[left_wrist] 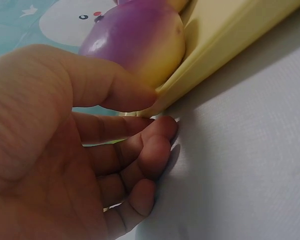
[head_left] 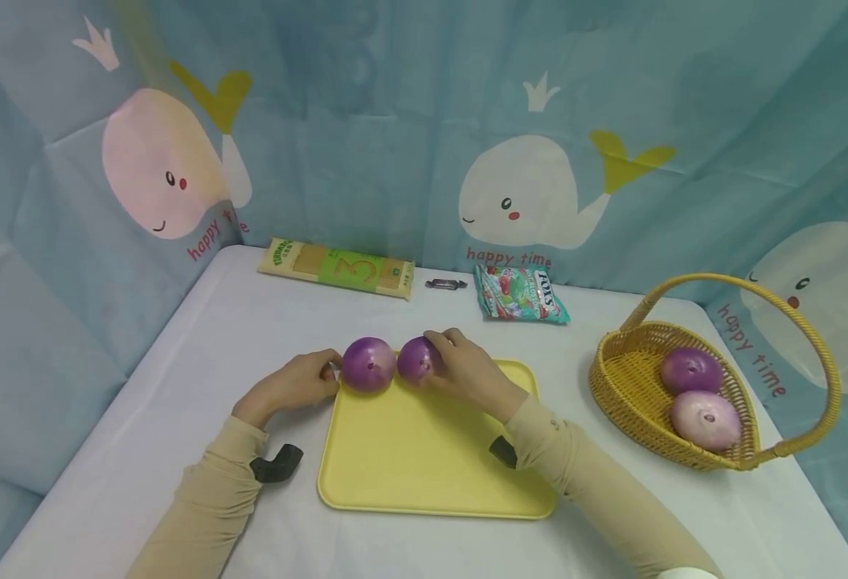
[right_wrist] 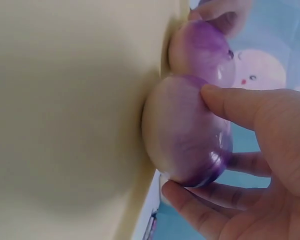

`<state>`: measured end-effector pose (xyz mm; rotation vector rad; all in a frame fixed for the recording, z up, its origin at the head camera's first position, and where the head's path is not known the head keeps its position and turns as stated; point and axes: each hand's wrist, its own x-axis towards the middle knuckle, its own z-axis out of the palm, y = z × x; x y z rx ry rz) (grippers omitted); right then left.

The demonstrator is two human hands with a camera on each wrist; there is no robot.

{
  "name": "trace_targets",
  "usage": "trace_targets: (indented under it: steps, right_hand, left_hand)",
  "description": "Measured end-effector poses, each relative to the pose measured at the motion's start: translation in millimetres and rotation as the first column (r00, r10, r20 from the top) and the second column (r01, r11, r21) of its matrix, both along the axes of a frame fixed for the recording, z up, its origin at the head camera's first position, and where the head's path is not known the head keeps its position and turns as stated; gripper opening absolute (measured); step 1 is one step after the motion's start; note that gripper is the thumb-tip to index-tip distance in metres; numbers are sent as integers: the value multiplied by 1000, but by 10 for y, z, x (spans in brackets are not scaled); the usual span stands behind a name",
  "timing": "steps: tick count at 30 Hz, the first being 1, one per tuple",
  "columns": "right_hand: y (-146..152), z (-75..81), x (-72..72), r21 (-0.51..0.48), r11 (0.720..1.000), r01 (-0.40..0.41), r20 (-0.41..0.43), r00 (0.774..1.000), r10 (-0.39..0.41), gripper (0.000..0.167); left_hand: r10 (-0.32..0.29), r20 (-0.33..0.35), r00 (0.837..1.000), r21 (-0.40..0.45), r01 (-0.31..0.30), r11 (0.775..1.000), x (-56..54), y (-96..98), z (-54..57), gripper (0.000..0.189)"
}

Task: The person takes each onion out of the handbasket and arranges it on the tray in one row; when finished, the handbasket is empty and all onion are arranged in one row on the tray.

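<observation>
Two purple-and-white onions stand side by side at the far edge of a yellow tray (head_left: pixel 431 458). My right hand (head_left: pixel 467 374) grips the right onion (right_wrist: pixel 185 130), thumb on one side and fingers round the other. The left onion (head_left: pixel 368 365) sits at the tray's far left corner. Beside it, my left hand (head_left: pixel 297 382) pinches the tray's rim at that corner. In the left wrist view, the thumb (left_wrist: pixel 125 92) lies at the rim just under the left onion (left_wrist: pixel 135 40), with the other fingers curled below.
At the right stands a tall-handled wicker basket (head_left: pixel 626 410) holding two more onions (head_left: pixel 706 420). Along the back lie a noodle packet (head_left: pixel 337 268), a small wrapped candy (head_left: pixel 446 284) and a candy bag (head_left: pixel 520 294). A whale-print curtain (head_left: pixel 395 121) surrounds the white table (head_left: pixel 178 378).
</observation>
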<state>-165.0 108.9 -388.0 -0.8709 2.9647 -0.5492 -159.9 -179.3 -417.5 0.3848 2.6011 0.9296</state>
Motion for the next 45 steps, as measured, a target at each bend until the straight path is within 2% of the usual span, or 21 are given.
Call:
trace_targets:
  steps: [15,20,25,30,34,37,41,45]
  right_hand:
    - [-8,10,27,8,1000,-11,-17,1000,11,73]
    - [69,49,36,10,1000,14,8,1000,-15,76]
    - [346,164,81,10,996,93,54,994,-94,72]
    - [882,341,144,-3,977,211,49,976,-211,66]
    - [1442,545,202,29,942,334,21,942,-335,64]
    - [1871,658,274,101,900,423,4,905,-426,65]
    - [2387,661,421,211,823,527,-9,843,-538,65]
    - [2747,603,546,327,749,576,37,784,-620,65]
  left_hand:
    - [-28,-36,999,7,28,1000,-1,14,9,21]
    - [-28,-37,999,6,28,1000,0,12,6,24]
    - [-22,-34,999,3,22,1000,5,12,27,30]
    - [-19,-27,999,3,19,1000,-11,11,63,30]
    - [-8,-23,1000,-14,7,1000,-36,5,69,34]
    - [-4,-17,1000,-23,4,1000,-47,4,70,38]
    - [-10,-13,1000,-23,9,1000,-53,13,75,41]
    - [-9,-11,1000,-20,9,1000,-55,19,79,41]
